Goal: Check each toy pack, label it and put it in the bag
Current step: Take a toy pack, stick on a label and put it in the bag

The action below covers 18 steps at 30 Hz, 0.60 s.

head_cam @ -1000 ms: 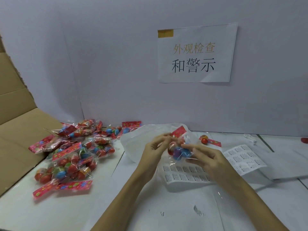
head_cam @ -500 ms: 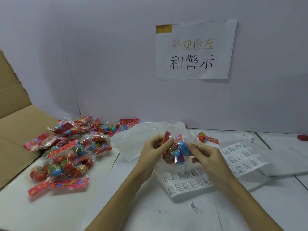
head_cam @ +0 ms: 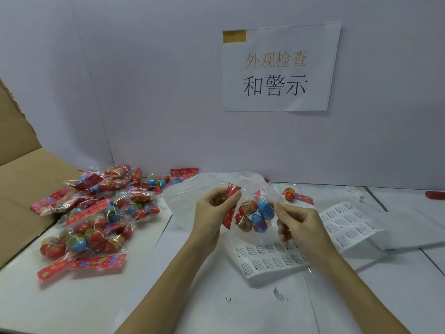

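My left hand (head_cam: pixel 214 208) pinches the red header of a clear toy pack (head_cam: pixel 252 215) holding red, blue and purple eggs; my right hand (head_cam: pixel 298 225) pinches its edge.

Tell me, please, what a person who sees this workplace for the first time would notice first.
First, the two hands in the middle: the left hand pinches the red header of a toy pack of coloured eggs, and the right hand holds its clear edge. Next, the heap of similar packs on the left, and the paper sign on the wall above.
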Motion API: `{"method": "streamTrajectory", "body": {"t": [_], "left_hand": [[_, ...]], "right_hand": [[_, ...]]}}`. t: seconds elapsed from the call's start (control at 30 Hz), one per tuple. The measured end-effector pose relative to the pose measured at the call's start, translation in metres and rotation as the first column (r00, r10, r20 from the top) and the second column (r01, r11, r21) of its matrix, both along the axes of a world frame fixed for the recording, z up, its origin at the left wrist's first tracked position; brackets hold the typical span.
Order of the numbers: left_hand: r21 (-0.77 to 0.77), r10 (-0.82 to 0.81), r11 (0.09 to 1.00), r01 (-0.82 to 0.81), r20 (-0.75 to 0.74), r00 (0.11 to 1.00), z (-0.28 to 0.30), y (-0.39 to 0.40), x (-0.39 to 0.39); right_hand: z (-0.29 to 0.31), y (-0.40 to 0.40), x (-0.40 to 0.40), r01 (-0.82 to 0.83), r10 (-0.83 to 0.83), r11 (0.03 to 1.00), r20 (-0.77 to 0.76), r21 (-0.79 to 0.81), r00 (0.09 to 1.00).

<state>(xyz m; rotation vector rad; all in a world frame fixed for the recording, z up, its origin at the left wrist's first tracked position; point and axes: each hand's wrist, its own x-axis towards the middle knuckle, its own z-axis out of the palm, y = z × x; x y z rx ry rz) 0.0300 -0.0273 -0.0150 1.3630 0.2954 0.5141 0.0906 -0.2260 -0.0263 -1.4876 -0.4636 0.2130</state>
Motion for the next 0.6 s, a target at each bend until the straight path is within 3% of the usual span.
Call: {"method": "streamTrajectory", "body": {"t": [0.07,0.1,0.17,0.27,0.37,0.5,0.6], "left_hand": [[0.284,0.142,0.946,-0.153,0.061,0.988,-0.004,-0.001,0.002],[0.355,0.192,0.91,-0.216,0.1,0.976,-0.005,-0.001,0.002],[0.279,0.159,0.943,-0.18,0.097,0.982,-0.001,-0.001,0.0],[0.088,-0.059,0.995,0.056,0.032,0.998,0.005,0.0,-0.001],[0.179,-0.051,0.983,0.033,0.096,0.994,0.004,0.003,-0.003],[0.134,-0.022,0.991,0.004,0.129,0.991,0.004,0.007,-0.006],[0.095,-0.039,0.995,0.028,0.12,0.992,0.007,0.007,-0.006]], "right_hand": [[0.002,-0.001,-0.004,0.016,-0.02,0.998,0.066,0.062,0.998],[0.003,-0.001,-0.005,0.019,-0.027,0.997,0.106,0.078,0.994],[0.005,0.0,-0.007,-0.008,-0.001,0.999,0.19,0.047,0.982],[0.003,0.003,-0.01,-0.078,0.087,0.996,0.28,-0.042,0.956],[0.003,0.002,-0.013,-0.179,0.198,0.979,0.258,-0.094,0.946],[0.012,0.0,-0.013,-0.263,0.241,0.96,0.198,0.093,0.95],[0.013,0.002,-0.01,-0.16,0.163,0.963,0.005,0.216,0.987]]}}
